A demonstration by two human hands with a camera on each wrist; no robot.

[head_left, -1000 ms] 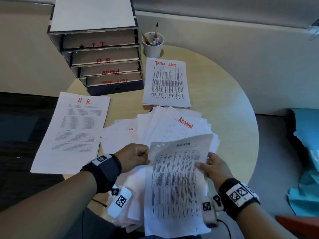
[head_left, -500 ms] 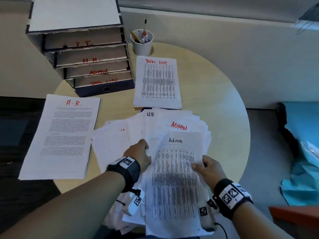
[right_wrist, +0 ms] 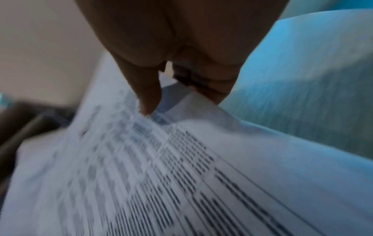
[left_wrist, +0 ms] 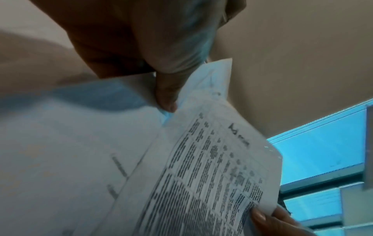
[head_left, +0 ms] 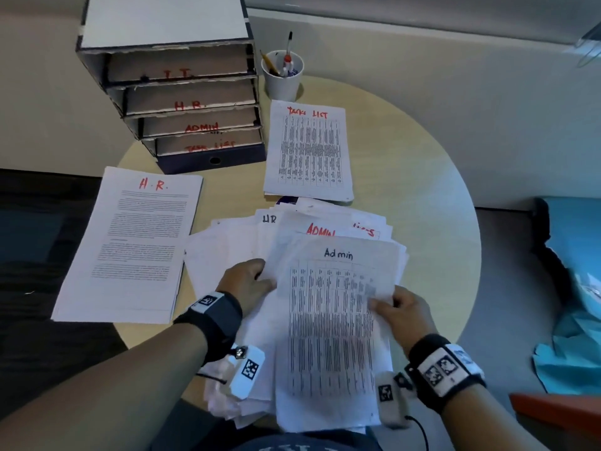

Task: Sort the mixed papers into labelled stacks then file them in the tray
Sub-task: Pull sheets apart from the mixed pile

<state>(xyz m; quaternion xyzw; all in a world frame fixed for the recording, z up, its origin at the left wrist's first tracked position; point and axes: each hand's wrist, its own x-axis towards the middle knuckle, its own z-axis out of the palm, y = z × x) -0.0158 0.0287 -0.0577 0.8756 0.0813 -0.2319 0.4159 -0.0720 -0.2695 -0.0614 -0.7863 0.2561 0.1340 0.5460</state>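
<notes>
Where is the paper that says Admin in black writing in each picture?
Head: the Admin sheet lies low in the middle, on top of the mixed pile, between both hands.
Left wrist: the sheet fills the lower right, its heading sideways; the left hand pinches papers at its edge.
Right wrist: the sheet, blurred, fills the lower half, heading unseen.
Shared landmark: the right hand pinching the sheet's right edge.

Both forearms bare. Left wristband (head_left: 214, 315) black, white tag on top; right wristband (head_left: 445, 369) same. White marker-tagged camera pod under each wrist, thin black cable.
</notes>
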